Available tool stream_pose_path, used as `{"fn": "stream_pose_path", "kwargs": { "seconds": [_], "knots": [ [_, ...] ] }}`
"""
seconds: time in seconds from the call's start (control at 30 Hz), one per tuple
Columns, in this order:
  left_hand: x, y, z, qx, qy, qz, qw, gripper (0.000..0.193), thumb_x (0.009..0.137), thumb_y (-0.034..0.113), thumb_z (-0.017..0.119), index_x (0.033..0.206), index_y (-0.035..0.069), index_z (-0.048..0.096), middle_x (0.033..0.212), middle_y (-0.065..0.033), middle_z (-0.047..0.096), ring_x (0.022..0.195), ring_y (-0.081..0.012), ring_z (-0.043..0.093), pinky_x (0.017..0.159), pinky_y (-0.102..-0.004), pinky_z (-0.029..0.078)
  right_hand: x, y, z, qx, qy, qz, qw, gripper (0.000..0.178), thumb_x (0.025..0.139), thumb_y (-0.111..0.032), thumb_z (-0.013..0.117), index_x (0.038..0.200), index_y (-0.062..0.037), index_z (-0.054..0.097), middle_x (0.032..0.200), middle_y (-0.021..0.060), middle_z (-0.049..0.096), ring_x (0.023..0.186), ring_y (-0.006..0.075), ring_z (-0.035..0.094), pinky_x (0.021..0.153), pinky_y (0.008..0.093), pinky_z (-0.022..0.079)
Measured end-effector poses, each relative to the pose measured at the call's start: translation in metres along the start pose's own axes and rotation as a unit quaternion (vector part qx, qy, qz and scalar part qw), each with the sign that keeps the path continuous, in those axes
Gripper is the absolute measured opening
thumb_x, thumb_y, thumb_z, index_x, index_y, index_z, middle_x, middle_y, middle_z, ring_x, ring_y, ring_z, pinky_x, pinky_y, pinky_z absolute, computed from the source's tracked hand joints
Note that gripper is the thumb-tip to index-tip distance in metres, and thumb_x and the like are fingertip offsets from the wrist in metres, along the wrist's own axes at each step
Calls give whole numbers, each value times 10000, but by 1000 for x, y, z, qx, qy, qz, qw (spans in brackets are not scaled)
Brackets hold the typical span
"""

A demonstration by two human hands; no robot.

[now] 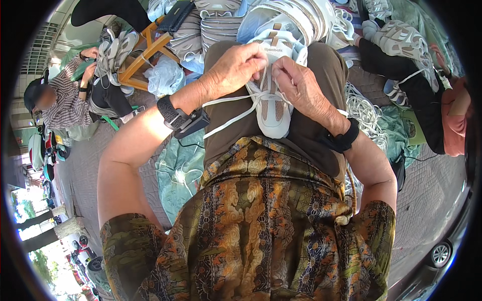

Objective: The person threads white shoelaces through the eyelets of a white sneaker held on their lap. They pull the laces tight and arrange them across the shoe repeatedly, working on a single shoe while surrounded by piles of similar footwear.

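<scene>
A white and beige sneaker (273, 118) rests on my lap between my knees, its toe pointing toward me. My left hand (237, 66) is closed in a pinch over the left side of its lacing, gripping a white shoelace (265, 93). On the other side my right hand (304, 90) is also closed, fingers curled down at the lace by the tongue. Its fingertips are partly hidden. Two loose lace ends trail left from the shoe across my brown trousers (223, 118). A dark band circles each wrist.
Stacked sneakers (296, 20) lie just beyond my knees. A wooden stool frame (145, 60) and a clear plastic bag (164, 76) stand to the left. Heaped white laces (365, 113) lie at my right. A person (65, 100) sits at left, handling shoes; another person (454, 115) sits at right.
</scene>
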State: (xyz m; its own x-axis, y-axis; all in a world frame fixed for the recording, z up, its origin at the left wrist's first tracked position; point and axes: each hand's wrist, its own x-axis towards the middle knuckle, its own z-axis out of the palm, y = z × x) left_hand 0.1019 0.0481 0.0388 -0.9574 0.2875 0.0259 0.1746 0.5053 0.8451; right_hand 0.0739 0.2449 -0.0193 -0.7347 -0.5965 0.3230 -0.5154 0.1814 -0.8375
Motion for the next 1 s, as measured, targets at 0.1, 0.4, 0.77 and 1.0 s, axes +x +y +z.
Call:
{"fn": "stream_pose_path", "kwargs": {
  "seconds": [0.1, 0.4, 0.77, 1.0],
  "knots": [
    [5, -10, 13, -51, 21, -1, 999, 121, 967, 125, 480, 911, 19, 502, 673, -44, 573, 567, -122, 600, 536, -275, 480, 1, 2, -2, 41, 1, 29, 999, 107, 944, -122, 509, 959, -19, 533, 746, 124, 578, 651, 231, 577, 615, 339, 479],
    [21, -5, 42, -176, 38, -56, 982, 122, 983, 107, 428, 945, -2, 469, 717, -94, 590, 507, -152, 596, 478, -281, 495, 18, -8, -19, -22, 114, -48, 992, 112, 942, -117, 492, 939, -17, 543, 721, 139, 590, 637, 280, 598, 592, 361, 480],
    [41, 9, 33, -337, 115, -52, 933, 189, 981, 137, 440, 965, -39, 508, 709, -115, 587, 446, -142, 545, 405, -265, 468, 30, -5, -23, -43, 109, -55, 992, 52, 940, -59, 530, 969, -23, 553, 788, 49, 584, 704, 165, 573, 677, 275, 469],
    [53, 0, 43, -322, 80, -10, 943, 179, 984, 126, 426, 966, -34, 505, 700, -106, 595, 448, -116, 519, 397, -250, 421, 25, 1, -29, -5, 125, -3, 992, 67, 959, -85, 533, 962, -29, 569, 749, 8, 579, 695, 63, 546, 641, 223, 458]
  ]
}}
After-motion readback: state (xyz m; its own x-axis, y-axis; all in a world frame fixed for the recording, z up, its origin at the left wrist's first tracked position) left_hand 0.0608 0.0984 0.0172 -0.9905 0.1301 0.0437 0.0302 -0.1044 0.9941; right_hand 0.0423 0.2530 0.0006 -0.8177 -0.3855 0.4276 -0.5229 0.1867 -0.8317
